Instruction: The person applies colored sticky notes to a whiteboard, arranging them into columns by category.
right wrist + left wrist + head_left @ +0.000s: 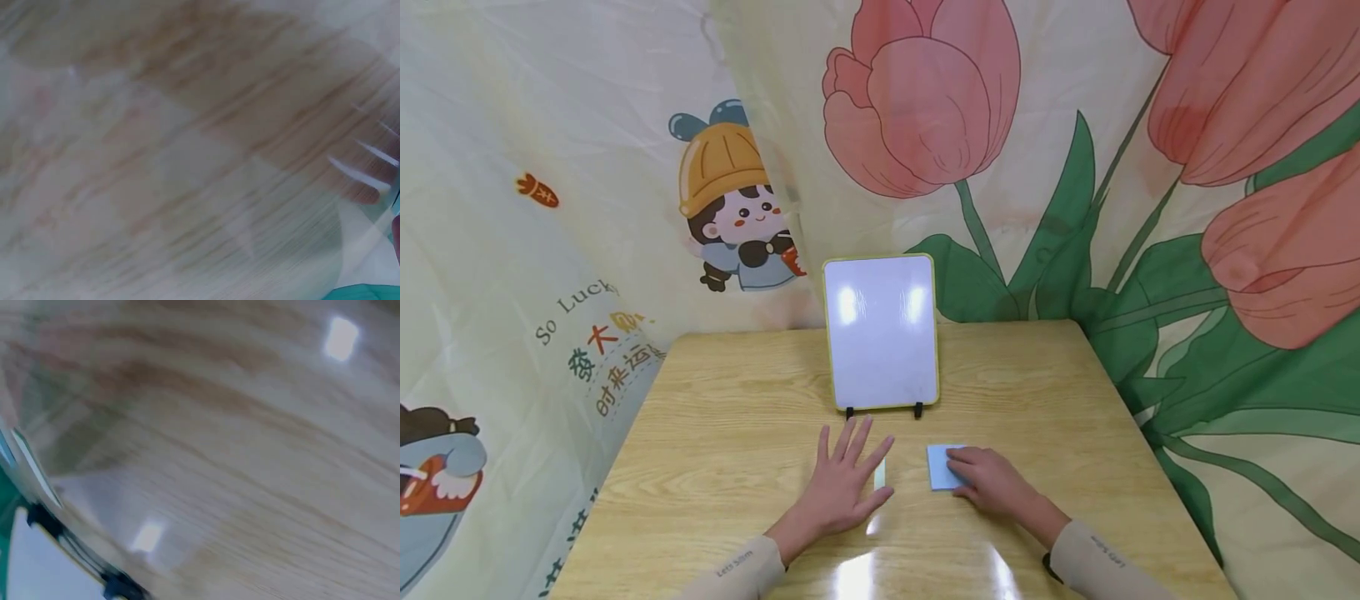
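Your left hand was splayed. Your right hand touched the blue paper square, apparently not yet lifted; grip unclear.

White rectangular board with yellow rim stands on two short black feet, twin glare spots across its face, on rear half of light-brown wood-grain table. Behind, creased cream fabric backdrop carries large pink tulips and dark-green leaves, centre and right. At left: cartoon figure in orange hat, small red-and-gold motif, grey lettering beginning "So Luck".
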The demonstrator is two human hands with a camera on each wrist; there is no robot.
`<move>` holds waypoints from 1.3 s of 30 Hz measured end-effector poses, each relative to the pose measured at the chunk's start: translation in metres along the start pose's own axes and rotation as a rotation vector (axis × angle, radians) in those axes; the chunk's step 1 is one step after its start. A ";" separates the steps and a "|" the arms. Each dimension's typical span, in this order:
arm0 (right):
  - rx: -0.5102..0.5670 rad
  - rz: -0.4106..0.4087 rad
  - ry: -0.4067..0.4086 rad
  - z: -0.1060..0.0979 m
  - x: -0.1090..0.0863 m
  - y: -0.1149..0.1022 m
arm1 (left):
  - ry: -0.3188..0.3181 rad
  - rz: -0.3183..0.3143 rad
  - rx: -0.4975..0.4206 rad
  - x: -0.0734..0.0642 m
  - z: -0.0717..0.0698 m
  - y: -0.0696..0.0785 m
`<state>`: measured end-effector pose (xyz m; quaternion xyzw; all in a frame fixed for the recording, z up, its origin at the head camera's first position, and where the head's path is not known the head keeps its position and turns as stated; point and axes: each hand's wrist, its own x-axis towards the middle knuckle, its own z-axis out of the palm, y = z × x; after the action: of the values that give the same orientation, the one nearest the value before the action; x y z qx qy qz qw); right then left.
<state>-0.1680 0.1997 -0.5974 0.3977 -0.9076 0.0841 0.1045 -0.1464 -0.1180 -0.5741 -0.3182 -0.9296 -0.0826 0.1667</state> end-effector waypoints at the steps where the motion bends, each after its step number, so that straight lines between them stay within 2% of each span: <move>1: 0.002 0.009 -0.004 0.001 0.000 0.001 | -0.012 0.025 0.009 0.000 0.000 0.006; 7: 0.054 0.055 -0.012 0.001 0.001 0.008 | -0.097 0.200 0.005 0.000 0.002 0.040; 11: 0.083 0.047 -0.022 -0.002 0.005 0.011 | -0.122 0.265 0.020 0.001 0.007 0.053; 14: 0.107 0.040 -0.024 -0.003 0.007 0.012 | -0.130 0.283 0.042 0.001 0.010 0.059; 24: 0.153 0.064 0.001 -0.007 0.010 0.011 | -0.235 0.324 0.024 0.003 0.019 0.068; 31: 0.213 0.182 0.049 -0.004 0.010 0.012 | -0.296 0.370 0.059 0.012 0.022 0.072; 37: 0.252 0.302 0.063 -0.001 0.014 0.013 | -0.398 0.334 0.060 0.024 0.029 0.079; 39: 0.257 0.312 0.060 -0.001 0.015 0.014 | -0.460 0.310 0.039 0.028 0.030 0.080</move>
<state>-0.1885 0.1984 -0.5937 0.2598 -0.9365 0.2263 0.0658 -0.1253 -0.0313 -0.5884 -0.4638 -0.8846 0.0363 -0.0320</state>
